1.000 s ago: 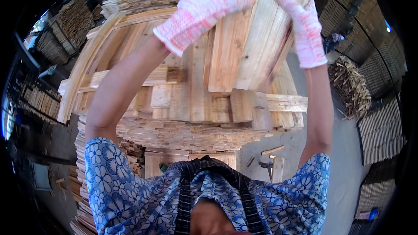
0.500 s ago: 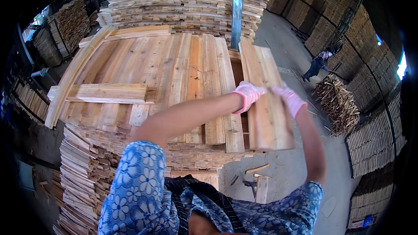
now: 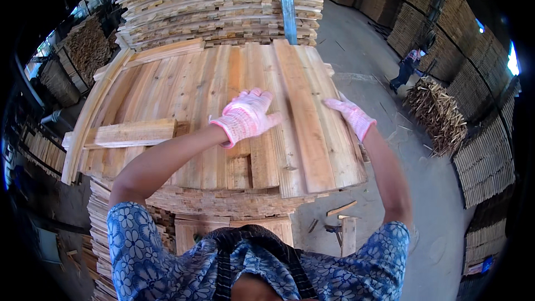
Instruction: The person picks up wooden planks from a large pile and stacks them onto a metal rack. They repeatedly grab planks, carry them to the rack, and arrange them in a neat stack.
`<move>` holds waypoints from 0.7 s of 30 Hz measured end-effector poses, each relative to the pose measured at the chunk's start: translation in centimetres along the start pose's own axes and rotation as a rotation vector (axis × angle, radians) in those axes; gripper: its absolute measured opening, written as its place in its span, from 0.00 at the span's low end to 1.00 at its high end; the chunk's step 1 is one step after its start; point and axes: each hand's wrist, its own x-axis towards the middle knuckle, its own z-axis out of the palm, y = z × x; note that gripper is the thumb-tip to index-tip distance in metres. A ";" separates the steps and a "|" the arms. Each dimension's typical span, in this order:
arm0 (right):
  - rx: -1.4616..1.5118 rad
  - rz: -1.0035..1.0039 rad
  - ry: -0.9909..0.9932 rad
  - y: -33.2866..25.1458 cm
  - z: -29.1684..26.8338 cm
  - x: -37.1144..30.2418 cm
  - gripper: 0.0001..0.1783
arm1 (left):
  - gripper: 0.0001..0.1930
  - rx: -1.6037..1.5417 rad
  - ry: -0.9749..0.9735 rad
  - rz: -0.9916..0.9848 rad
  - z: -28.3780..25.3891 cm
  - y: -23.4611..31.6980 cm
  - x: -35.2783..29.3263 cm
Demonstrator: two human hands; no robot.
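Note:
Pale wooden boards lie side by side as the top layer of a waist-high stack. My left hand (image 3: 248, 114), in a pink-and-white knit glove, is spread open over the boards right of the middle; whether it touches them I cannot tell. A reddish plank (image 3: 304, 120) lies to its right, slightly raised and overlapping its neighbours. Along the layer's right side is a wide pale board (image 3: 332, 125). My right hand (image 3: 351, 114), gloved alike, rests at that board's outer edge with its fingers stretched out.
A long narrow strip (image 3: 95, 117) and a short thick timber (image 3: 131, 132) lie on the left of the layer. Behind rises a tall board stack (image 3: 223, 8) beside a blue-grey post (image 3: 287, 5). A person (image 3: 405, 69) stands at far right near a scrap-wood heap (image 3: 437, 114).
The boards both hands were holding at the right now lie on the layer, covering the dark gap. My left hand has let go and moved left; my right hand stays at the outer edge.

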 end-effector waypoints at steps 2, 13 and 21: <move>0.024 0.023 0.044 -1.5 1.9 -0.5 0.44 | 0.40 -0.007 0.034 -0.081 -0.5 -0.1 1.1; -0.876 0.051 0.288 -0.1 0.4 2.1 0.47 | 0.41 0.118 0.074 -0.182 2.8 7.4 8.5; -0.713 -0.160 0.290 1.3 -2.3 2.2 0.46 | 0.35 -0.752 0.313 -0.091 -0.9 3.3 5.8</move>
